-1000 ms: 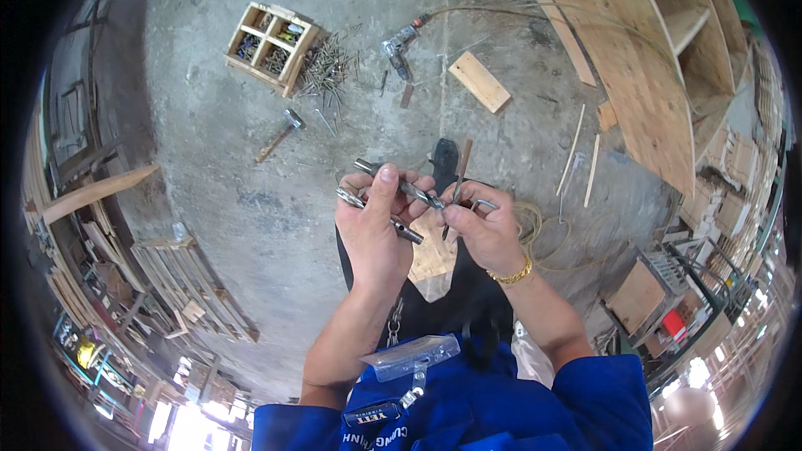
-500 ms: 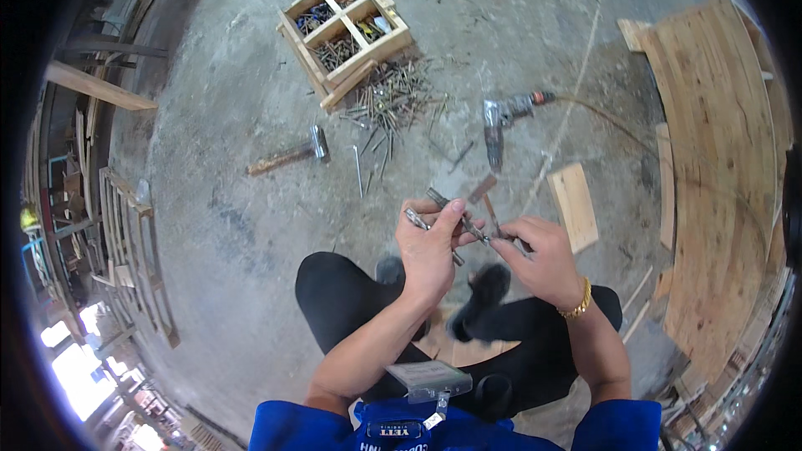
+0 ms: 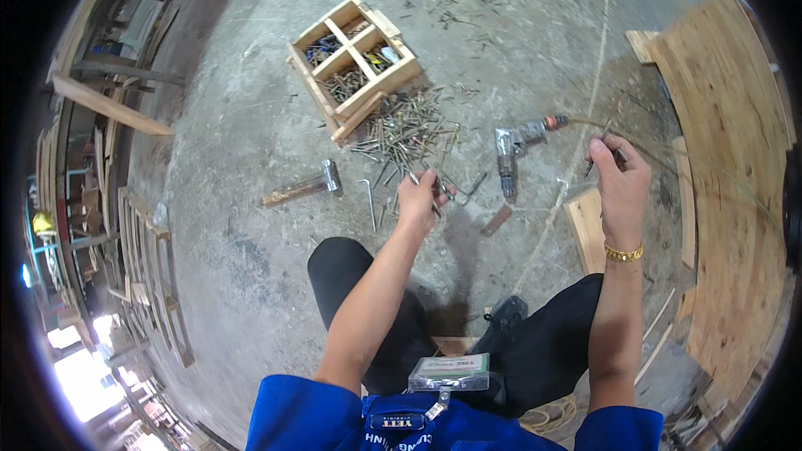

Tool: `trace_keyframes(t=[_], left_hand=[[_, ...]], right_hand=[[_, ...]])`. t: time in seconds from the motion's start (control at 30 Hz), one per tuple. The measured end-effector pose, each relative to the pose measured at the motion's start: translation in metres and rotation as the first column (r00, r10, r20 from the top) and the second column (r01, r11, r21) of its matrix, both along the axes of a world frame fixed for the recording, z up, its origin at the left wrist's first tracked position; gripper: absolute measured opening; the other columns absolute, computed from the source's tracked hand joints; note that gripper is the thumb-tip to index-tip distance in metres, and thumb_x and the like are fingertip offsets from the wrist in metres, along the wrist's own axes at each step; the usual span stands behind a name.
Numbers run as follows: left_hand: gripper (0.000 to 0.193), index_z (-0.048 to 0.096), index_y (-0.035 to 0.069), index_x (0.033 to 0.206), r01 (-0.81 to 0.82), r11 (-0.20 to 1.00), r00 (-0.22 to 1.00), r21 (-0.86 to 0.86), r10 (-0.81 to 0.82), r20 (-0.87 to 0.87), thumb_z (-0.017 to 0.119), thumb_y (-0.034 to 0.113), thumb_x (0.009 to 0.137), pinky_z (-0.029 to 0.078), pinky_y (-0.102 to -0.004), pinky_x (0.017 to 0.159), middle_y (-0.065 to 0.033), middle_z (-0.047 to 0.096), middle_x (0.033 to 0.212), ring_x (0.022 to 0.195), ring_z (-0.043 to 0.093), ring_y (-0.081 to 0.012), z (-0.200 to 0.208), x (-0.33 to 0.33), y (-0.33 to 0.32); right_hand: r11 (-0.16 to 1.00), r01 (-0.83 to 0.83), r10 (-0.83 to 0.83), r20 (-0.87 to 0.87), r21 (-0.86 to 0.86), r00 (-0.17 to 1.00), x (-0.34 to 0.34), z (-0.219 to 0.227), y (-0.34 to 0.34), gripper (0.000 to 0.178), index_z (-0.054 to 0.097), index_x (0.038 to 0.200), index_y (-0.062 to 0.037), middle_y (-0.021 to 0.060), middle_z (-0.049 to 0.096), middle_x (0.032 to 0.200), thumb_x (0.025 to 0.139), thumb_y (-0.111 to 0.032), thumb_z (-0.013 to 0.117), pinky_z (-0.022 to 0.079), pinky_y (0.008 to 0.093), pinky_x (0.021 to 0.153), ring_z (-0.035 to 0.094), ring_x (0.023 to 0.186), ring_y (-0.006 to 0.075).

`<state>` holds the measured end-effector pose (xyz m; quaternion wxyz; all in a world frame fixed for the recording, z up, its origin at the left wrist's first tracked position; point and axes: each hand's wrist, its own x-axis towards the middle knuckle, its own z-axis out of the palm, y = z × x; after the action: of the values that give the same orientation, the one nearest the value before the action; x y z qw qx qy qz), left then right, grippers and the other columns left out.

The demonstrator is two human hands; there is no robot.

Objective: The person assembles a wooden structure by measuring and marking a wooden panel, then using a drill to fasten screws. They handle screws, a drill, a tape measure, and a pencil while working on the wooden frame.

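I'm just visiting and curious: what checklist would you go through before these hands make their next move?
1. Left hand gripping slim metal pieces: ok.
2. Right hand gripping a thin metal rod: ok.
3. Drill lying on the floor, clear of both hands: ok.
4. Bit fitted in the drill's chuck: cannot tell; too small to make out.
5. Loose fasteners all inside the wooden box: not ok; many lie scattered beside it.
6. Hammer clear of both hands: ok.
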<state>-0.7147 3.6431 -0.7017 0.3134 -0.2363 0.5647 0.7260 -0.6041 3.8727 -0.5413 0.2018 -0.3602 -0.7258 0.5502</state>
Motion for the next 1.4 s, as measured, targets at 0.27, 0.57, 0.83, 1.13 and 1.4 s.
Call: trace_keyframes(t=[0.27, 0.57, 0.83, 1.13, 1.4], left_hand=[[0.013, 0.045, -0.002, 0.093, 0.009, 1.000, 0.977, 0.003, -0.008, -0.211, 0.049, 0.010, 0.090, 0.048, -0.0325, 0.042, -0.0090, 0.051, 0.069, 0.050, 0.053, -0.0228, 0.000, -0.180, 0.013], [0.024, 0.046, -0.005, 0.106, 0.063, 0.993, 0.997, 0.104, -0.067, 0.039, 0.044, 0.013, 0.092, 0.055, -0.0335, 0.061, -0.0125, 0.054, 0.084, 0.076, 0.057, -0.0249, 0.028, -0.143, -0.022], [0.027, 0.053, -0.003, 0.113, 0.475, 0.879, 0.771, 0.050, -0.388, -0.505, 0.047, 0.005, 0.088, 0.046, -0.0277, 0.069, -0.0045, 0.054, 0.081, 0.075, 0.055, -0.0140, 0.157, 0.004, -0.022], [0.030, 0.058, 0.002, 0.111, 0.608, 0.680, 0.275, -0.409, -0.664, -0.696, 0.051, -0.001, 0.082, 0.043, -0.0279, 0.072, -0.0068, 0.058, 0.084, 0.078, 0.054, -0.0149, 0.178, 0.019, -0.051], [0.032, 0.060, 0.004, 0.107, 0.520, 0.661, 0.102, -0.541, -0.677, -0.729, 0.058, -0.005, 0.076, 0.042, -0.0312, 0.069, -0.0102, 0.057, 0.082, 0.076, 0.053, -0.0237, 0.179, 0.017, -0.054]], right_hand=[[0.992, -0.121, 0.118, -0.117, -0.023, 0.986, -0.022, -0.017, -0.019, 0.017, 0.063, 0.085, 0.0040, 0.0001, 0.059, 0.071, 0.081, -0.013, 0.063, 0.040, 0.0184, 0.061, 0.049, 0.064, 0.0041], [0.966, -0.259, 0.258, -0.086, 0.000, 0.962, -0.021, -0.034, -0.026, 0.020, 0.062, 0.086, 0.0050, 0.0014, 0.059, 0.066, 0.078, -0.013, 0.064, 0.043, 0.0204, 0.062, 0.048, 0.059, 0.0049], [0.751, -0.624, 0.649, -0.062, 0.217, 0.758, -0.005, 0.010, -0.070, 0.021, 0.063, 0.090, -0.0001, 0.0110, 0.062, 0.070, 0.072, -0.010, 0.067, 0.045, 0.0288, 0.058, 0.057, 0.061, 0.0187], [0.489, -0.726, 0.815, 0.044, 0.483, 0.578, 0.018, 0.029, -0.075, 0.016, 0.065, 0.086, -0.0023, 0.0100, 0.058, 0.067, 0.071, -0.008, 0.067, 0.043, 0.0328, 0.057, 0.054, 0.062, 0.0242], [0.476, -0.723, 0.813, 0.063, 0.500, 0.579, 0.019, 0.029, -0.079, 0.015, 0.066, 0.085, -0.0035, 0.0081, 0.058, 0.066, 0.071, -0.010, 0.066, 0.043, 0.0339, 0.058, 0.054, 0.063, 0.0243]])
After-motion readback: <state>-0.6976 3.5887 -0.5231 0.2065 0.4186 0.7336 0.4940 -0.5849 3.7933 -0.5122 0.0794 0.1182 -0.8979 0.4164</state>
